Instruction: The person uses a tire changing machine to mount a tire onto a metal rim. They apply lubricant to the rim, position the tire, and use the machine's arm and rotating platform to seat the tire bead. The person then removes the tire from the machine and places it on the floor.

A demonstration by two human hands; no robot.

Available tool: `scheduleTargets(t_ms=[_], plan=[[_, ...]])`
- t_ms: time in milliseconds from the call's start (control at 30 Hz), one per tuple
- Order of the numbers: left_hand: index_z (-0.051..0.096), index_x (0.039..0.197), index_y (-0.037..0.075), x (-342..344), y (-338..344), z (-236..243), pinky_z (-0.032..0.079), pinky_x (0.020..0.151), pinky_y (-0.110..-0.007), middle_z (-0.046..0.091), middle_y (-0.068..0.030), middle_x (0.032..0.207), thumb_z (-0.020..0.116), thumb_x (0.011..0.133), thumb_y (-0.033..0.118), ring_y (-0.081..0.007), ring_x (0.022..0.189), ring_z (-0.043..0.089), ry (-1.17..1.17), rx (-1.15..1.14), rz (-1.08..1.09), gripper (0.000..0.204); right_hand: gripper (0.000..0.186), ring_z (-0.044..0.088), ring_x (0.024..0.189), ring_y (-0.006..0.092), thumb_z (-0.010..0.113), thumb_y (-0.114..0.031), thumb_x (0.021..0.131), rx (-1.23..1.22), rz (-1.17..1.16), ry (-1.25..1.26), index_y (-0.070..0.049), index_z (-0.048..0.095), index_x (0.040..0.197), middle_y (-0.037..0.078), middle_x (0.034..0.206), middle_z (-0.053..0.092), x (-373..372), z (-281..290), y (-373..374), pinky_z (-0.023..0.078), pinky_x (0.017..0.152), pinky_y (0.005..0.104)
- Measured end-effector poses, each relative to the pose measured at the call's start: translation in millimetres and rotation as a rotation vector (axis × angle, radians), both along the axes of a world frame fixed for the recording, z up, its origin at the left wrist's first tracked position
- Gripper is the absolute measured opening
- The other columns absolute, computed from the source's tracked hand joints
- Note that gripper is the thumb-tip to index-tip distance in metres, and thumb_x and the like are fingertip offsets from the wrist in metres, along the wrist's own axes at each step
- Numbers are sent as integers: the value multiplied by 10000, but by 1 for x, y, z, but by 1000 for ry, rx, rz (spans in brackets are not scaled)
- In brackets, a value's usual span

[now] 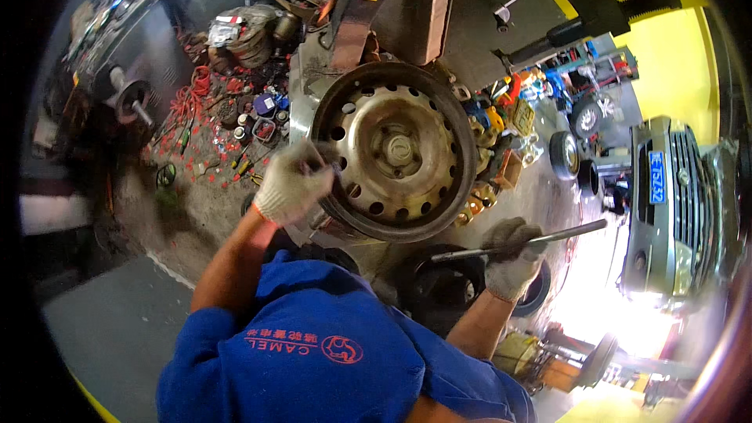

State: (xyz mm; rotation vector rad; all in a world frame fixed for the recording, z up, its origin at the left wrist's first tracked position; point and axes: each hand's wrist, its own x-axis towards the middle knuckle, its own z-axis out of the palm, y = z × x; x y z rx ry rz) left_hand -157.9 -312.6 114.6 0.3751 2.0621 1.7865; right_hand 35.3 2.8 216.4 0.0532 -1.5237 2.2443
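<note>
A worn steel wheel rim (395,149) with a ring of round holes lies flat on a tyre-changing machine (439,16), right in front of me. My left hand (291,185), in a dirty white work glove, grips the rim's near left edge. My right hand (513,260), gloved the same, is shut on a long metal bar (572,232). The bar lies roughly level to the right of the rim and does not touch it. Both bare forearms come out of my blue shirt (329,352).
A black tyre (439,291) lies on the floor under the bar. Red hoses, small parts and tools (227,117) litter the floor at the left. A silver car (670,204) stands at the right, with loose wheels (565,153) and a yellow wall (674,70) behind.
</note>
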Motion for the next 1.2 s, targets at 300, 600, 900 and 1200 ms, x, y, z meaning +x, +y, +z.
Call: scheduleTargets(t_ms=[300,600,900,1200], plan=[[569,805,0,-220,1,-116,427,630,-265,586,-11,753,702,837,124,-92,692,486,-65,42,152,186,253,434,662,121,582,-228,1045,620,-687,-1036,19,615,1001,32,733,518,-31,-108,-126,409,618,322],[698,999,9,-277,81,-153,538,824,-408,730,-200,949,754,821,238,-338,886,708,293,-278,-502,296,413,622,677,453,636,-419,980,962,-1073,-1359,-26,596,857,238,711,624,-86,-163,-189,498,614,469],[722,1100,32,-296,125,-169,519,898,-434,704,-238,1089,688,892,224,-406,1048,669,362,-98,-724,285,337,641,678,412,656,-335,976,1141,-1370,-1396,-40,590,827,192,786,640,-104,-183,-201,510,607,478],[700,1178,17,-306,121,-152,518,926,-397,717,-216,1157,691,890,200,-336,1093,691,321,-184,-871,341,269,650,684,384,713,-268,915,1183,-1452,-1425,-51,597,806,151,767,633,-108,-186,-204,526,614,458]])
